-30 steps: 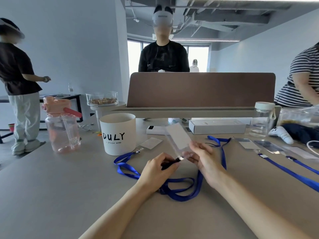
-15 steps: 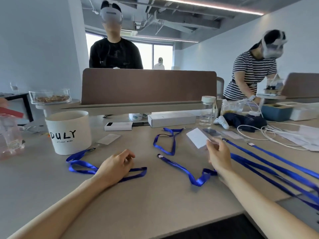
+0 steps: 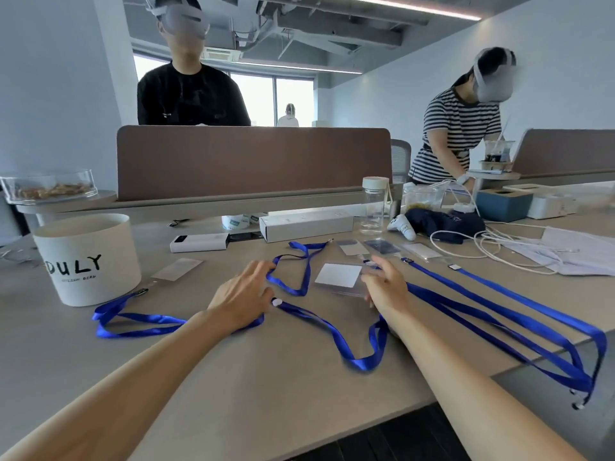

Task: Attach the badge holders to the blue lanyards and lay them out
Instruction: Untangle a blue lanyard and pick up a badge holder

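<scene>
My right hand [image 3: 386, 286] pinches the right edge of a clear badge holder [image 3: 337, 275] with a white card in it, held low and flat over the table. From under that hand a blue lanyard [image 3: 332, 331] trails in a loose curve across the table [image 3: 233, 377] to a white end piece beside my left hand [image 3: 243, 296]. The left hand lies flat on the table, its straight fingertips touching a second, looped lanyard [image 3: 299, 261]. A third lanyard [image 3: 133, 321] with a holder [image 3: 178, 269] lies at the left. Two lanyards [image 3: 499, 311] lie stretched out at the right.
A white DULY cup [image 3: 88, 257] stands at the left. A power bank [image 3: 199, 242], a white box [image 3: 306, 224], a clear bottle [image 3: 374, 206] and cables [image 3: 492, 244] lie along the back. Two people in headsets work behind the brown divider [image 3: 253, 161]. The table's front edge is near my forearms.
My right hand has lowered the badge holder toward the table. My left hand let go of the lanyard clip, then moved forward to the looped lanyard. The view turned right.
</scene>
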Motion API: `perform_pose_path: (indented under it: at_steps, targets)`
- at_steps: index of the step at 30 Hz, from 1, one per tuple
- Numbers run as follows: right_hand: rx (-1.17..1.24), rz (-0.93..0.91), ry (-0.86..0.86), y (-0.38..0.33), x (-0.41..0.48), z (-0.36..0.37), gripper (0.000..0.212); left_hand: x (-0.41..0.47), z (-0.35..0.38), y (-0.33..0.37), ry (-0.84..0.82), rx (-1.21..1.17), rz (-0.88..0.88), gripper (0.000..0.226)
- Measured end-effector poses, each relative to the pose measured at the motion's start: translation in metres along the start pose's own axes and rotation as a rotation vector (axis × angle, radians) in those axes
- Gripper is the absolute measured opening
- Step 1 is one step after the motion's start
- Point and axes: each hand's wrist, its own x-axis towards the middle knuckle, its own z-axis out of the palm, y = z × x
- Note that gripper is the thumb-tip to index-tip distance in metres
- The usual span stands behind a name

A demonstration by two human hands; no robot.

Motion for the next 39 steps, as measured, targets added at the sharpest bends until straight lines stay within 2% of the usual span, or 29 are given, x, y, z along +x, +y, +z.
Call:
perform_pose_path:
  at_steps: [4,7,11,18,21,23,25,27,30,34,37,39]
  targets:
    - [-0.072,-0.043,0.007,0.006,0.006,0.002,0.053,0.018,0.018,0.043,-0.163,0.102,0.189,0.043]
    - [-0.154,-0.098,0.007,0.010,0.012,0.004,0.048,0.039,0.030,0.045,-0.289,0.188,0.208,0.047]
    - [-0.402,-0.174,-0.045,0.012,0.022,0.005,0.036,0.064,0.039,0.019,-0.345,0.158,0.077,0.045]
    - [-0.580,-0.216,-0.215,0.010,0.059,0.016,0.059,0.108,0.050,-0.023,-0.299,0.192,-0.219,0.048]
    - [-0.740,-0.313,-0.201,0.014,0.080,0.026,0.037,0.118,0.056,-0.006,-0.236,0.226,-0.355,0.054]
    - [-0.820,-0.368,-0.158,0.019,0.092,0.032,0.021,0.127,0.062,0.016,-0.135,0.212,-0.269,0.050]
    - [-0.880,-0.397,-0.150,0.021,0.101,0.036,0.018,0.141,0.075,0.034,-0.083,0.113,-0.093,0.038]
    - [-0.902,-0.379,-0.176,0.020,0.105,0.040,0.018,0.151,0.085,0.048,-0.185,-0.007,0.020,0.033]
    - [-0.711,-0.283,-0.218,0.020,0.107,0.034,0.022,0.167,0.096,0.053,-0.333,0.015,0.053,0.038]
    - [-0.147,-0.088,-0.219,0.015,0.092,0.016,0.026,0.191,0.103,0.040,-0.360,0.064,-0.054,0.047]
    - [-0.053,-0.043,-0.287,0.009,0.070,0.008,0.034,0.202,0.094,0.040,-0.439,0.097,-0.072,0.046]
    - [-0.040,0.000,-0.299,0.006,0.054,0.002,0.037,0.207,0.090,0.039,-0.435,0.133,-0.069,0.048]
